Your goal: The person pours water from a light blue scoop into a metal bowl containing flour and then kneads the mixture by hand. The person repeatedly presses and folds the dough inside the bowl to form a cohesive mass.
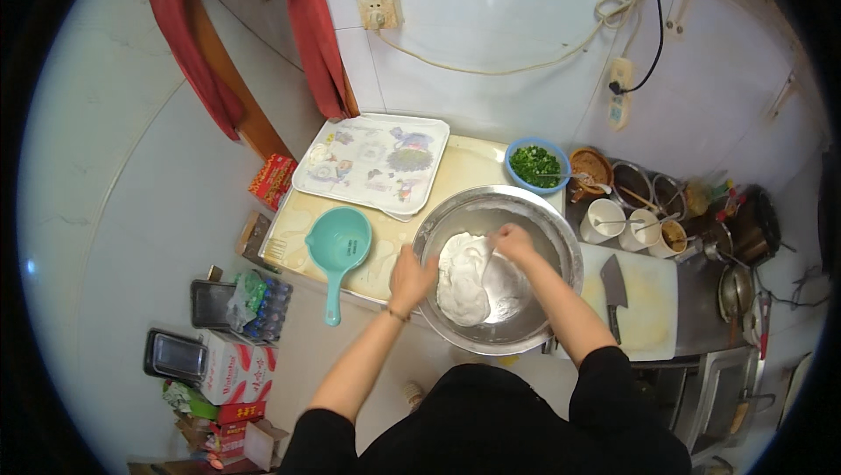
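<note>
A large stainless steel basin (568,265) stands at the front edge of the worktop with soft white dough (463,291) on its left side. My left hand (412,278) is at the basin's left rim, thumb on the inner side and fingers outside. Inside the basin, my right hand (514,243) is closed at the dough's upper right edge, where a thin fold of dough meets the fingers. Motion blurs the fingertips. White residue coats the bare basin floor beside the dough.
Left of the basin are a turquoise ladle (338,238) and a patterned tray (374,163). Behind it sits a blue bowl of chopped greens (535,166). A cleaver (614,294) lies on a white cutting board (647,317) at right, near several seasoning cups (602,220).
</note>
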`<state>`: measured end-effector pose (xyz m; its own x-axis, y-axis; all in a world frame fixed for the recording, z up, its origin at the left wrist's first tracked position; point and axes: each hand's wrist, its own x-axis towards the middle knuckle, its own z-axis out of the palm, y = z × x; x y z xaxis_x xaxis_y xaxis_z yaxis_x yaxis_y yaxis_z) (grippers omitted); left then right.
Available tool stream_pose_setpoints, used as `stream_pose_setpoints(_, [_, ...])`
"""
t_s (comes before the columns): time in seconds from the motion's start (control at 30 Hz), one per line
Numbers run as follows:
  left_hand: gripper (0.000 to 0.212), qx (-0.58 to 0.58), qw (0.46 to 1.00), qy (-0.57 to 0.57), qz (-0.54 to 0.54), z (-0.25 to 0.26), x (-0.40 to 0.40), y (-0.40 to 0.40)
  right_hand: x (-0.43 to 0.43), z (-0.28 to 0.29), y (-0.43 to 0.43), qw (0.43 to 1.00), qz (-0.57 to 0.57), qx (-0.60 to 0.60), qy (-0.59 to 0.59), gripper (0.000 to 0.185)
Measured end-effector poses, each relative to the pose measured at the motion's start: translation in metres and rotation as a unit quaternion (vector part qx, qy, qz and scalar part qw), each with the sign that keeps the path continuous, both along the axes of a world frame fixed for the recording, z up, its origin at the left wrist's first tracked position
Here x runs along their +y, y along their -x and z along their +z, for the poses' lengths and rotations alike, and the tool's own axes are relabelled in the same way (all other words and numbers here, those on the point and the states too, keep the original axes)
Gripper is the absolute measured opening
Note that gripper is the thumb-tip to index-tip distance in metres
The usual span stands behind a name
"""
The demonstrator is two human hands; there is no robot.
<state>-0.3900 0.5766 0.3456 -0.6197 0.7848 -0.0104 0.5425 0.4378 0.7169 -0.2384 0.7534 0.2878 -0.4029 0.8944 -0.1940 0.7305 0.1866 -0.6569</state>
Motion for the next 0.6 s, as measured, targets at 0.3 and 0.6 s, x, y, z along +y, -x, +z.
stream_pose_setpoints(0.3, [0.026,0.042,0.993,-0.016,0.110,-0.009,-0.028,-0.045,-0.027,-0.014,0.055,0.997,0.042,-0.050,-0.030,0.062])
stream_pose_setpoints(0.6, [0.022,0.060,0.991,-0.034,0.113,-0.010,-0.015,-0.032,-0.016,-0.008,0.078,0.954,0.290,-0.051,0.049,0.057])
